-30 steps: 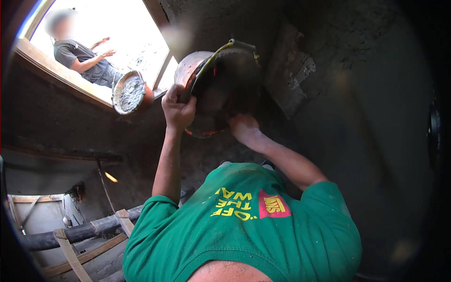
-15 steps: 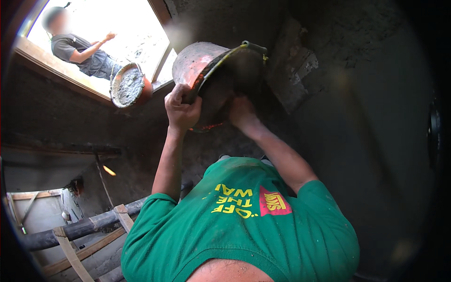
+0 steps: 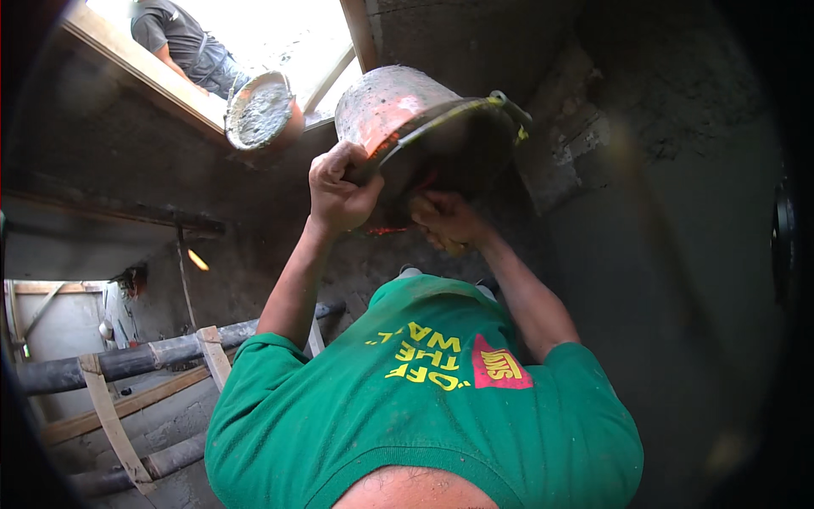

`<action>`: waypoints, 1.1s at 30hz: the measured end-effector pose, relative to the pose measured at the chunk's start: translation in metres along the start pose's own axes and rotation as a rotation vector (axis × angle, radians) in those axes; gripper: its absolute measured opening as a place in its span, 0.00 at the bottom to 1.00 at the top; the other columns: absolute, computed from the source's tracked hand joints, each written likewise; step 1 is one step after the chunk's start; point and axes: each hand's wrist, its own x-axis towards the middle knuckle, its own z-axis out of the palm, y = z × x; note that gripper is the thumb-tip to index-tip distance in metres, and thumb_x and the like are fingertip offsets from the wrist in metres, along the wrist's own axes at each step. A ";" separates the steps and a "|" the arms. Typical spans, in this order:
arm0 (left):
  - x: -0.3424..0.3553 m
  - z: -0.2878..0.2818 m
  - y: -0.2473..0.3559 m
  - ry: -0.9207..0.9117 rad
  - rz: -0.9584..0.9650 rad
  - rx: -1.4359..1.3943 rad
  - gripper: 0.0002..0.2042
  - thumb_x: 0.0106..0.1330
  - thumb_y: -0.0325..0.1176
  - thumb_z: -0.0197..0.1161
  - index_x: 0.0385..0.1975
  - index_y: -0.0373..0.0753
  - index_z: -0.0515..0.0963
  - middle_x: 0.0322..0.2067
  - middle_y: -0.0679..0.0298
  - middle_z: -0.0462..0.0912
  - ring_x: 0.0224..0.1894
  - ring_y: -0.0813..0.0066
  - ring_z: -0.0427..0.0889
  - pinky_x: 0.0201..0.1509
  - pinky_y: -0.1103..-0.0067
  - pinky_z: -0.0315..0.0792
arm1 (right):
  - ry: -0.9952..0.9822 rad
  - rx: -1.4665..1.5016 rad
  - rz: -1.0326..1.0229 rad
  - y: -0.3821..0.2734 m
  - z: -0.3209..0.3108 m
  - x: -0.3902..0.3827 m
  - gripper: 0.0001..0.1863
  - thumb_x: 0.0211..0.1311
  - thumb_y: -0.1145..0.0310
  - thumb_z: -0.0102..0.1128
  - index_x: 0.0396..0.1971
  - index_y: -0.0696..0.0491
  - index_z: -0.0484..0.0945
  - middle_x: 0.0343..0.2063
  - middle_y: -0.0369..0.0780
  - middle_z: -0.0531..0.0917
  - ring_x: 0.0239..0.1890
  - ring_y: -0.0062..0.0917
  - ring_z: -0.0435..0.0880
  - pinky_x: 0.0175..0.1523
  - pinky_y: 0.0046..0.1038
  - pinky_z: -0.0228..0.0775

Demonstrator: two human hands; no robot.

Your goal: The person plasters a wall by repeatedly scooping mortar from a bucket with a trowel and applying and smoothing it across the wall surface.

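Note:
A dirty orange-red bucket, smeared with grey mortar, is tipped over in front of me with its dark mouth toward me. My left hand grips the near left part of its rim, thumb and fingers clamped over the edge. A pale yellowish handle or its grip hangs along the far side of the rim. At the bucket's mouth, my right hand is closed around a short tan piece, maybe a tool handle; its far end is lost in shadow. The bucket's inside is too dark to read.
A second orange bucket, full of grey wet mortar, stands at the wood-framed opening on the upper left. Behind it a person bends forward. At lower left run dark pipes with wooden slats. A rough wall lies right.
My right hand has come back from the bucket's dark inside toward its near rim, showing the tan piece. The view has shifted. The other person's arm has dropped toward the mortar bucket.

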 end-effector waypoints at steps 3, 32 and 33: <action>-0.007 -0.006 -0.014 0.184 -0.082 -0.049 0.09 0.49 0.16 0.60 0.22 0.38 0.68 0.19 0.76 0.70 0.23 0.91 0.64 0.26 0.88 0.59 | -0.148 0.325 0.092 -0.016 0.012 -0.002 0.11 0.64 0.68 0.59 0.45 0.51 0.74 0.18 0.32 0.72 0.17 0.13 0.71 0.19 0.19 0.64; -0.046 0.086 -0.118 0.543 -0.474 -0.370 0.11 0.54 0.18 0.65 0.26 0.39 0.69 0.25 0.73 0.69 0.27 0.87 0.68 0.31 0.86 0.64 | 0.321 -0.701 -0.027 0.032 -0.018 -0.038 0.21 0.50 0.59 0.64 0.43 0.55 0.78 0.32 0.49 0.83 0.37 0.40 0.84 0.42 0.34 0.76; -0.056 0.082 -0.130 0.577 -0.566 -0.330 0.12 0.54 0.18 0.65 0.26 0.41 0.68 0.22 0.76 0.66 0.24 0.89 0.64 0.28 0.87 0.62 | 0.337 -0.754 0.034 0.025 -0.020 -0.039 0.20 0.50 0.58 0.64 0.42 0.52 0.79 0.33 0.49 0.83 0.38 0.43 0.83 0.43 0.36 0.76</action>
